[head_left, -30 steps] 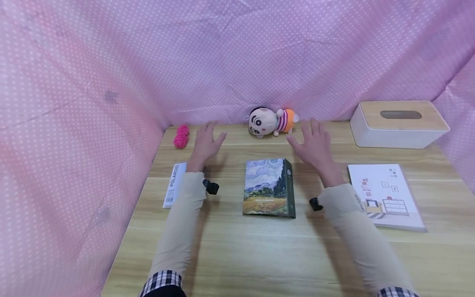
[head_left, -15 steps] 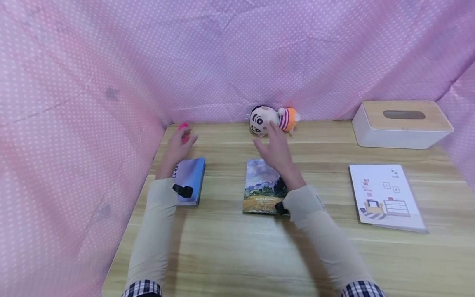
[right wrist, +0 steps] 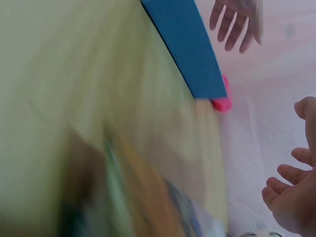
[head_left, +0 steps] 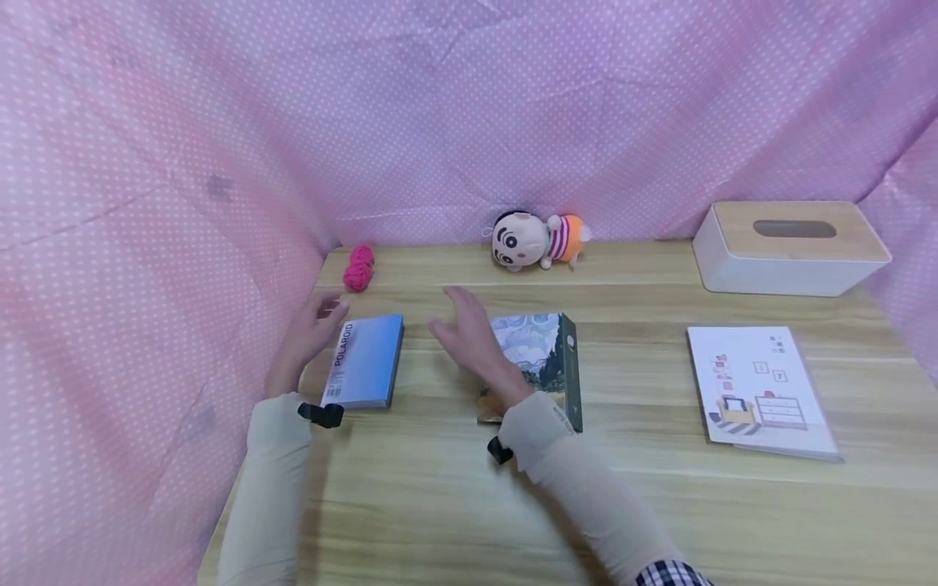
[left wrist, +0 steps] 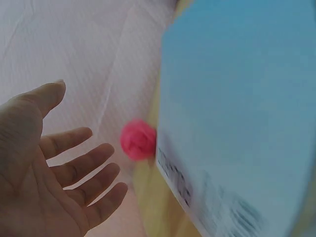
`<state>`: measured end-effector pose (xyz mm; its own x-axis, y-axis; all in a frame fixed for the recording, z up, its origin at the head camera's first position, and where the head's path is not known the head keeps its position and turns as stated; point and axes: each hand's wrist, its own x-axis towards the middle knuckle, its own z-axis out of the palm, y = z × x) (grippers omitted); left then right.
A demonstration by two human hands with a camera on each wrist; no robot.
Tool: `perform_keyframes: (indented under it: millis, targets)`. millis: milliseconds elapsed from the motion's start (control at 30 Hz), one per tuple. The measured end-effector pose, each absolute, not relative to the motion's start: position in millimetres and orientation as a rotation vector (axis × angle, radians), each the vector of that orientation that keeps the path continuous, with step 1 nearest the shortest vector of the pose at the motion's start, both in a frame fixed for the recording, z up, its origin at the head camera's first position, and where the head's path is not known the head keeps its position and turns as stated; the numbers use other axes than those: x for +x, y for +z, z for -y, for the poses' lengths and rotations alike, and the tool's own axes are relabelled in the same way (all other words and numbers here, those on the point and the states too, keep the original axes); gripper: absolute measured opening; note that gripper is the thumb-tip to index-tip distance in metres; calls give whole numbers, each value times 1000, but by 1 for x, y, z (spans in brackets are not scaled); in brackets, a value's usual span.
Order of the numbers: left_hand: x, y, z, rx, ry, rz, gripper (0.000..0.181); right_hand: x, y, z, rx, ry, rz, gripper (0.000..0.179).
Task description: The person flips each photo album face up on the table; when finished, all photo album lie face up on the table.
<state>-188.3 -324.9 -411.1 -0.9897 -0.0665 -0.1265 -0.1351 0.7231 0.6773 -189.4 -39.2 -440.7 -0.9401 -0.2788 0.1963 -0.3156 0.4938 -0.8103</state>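
A blue box lettered POLAROID (head_left: 366, 362) lies on the left of the wooden table. Just left of it hovers my left hand (head_left: 304, 334), fingers spread and nothing in the grasp; the left wrist view shows its palm facing the box's lettered side (left wrist: 180, 182). My right hand (head_left: 472, 338) is in the air between that box and a photo album (head_left: 531, 350) with a painted landscape cover, partly covering the album. It holds nothing, thumb and fingers apart. In the right wrist view the album (right wrist: 143, 187) is blurred.
A pink yarn bundle (head_left: 359, 268) lies behind the blue box. At the back are a plush doll (head_left: 538, 240) on its side and a white tissue box (head_left: 791, 248) with a wooden lid. A white illustrated book (head_left: 762, 391) lies right. Pink dotted cloth (head_left: 469, 122) hangs behind.
Both hands have swept left and nearer to me. The left has passed over the blue box to its left side, and the right has come from right of the album to its left part.
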Motion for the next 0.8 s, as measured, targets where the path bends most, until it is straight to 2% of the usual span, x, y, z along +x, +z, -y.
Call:
perform_keyframes:
  millis: [267,567,800]
  targets:
    - [-173,-434,348,-371,1035,-2660,80,-165,-454,75,574,1564,2787,65]
    - [-163,-449,354,-368,1075,-2578,62,-144,-474,98,607,1598,2958,71]
    - [-163,-449,351,-389,1047,-2588,50,-140,-476,106,626,1628,2988,65]
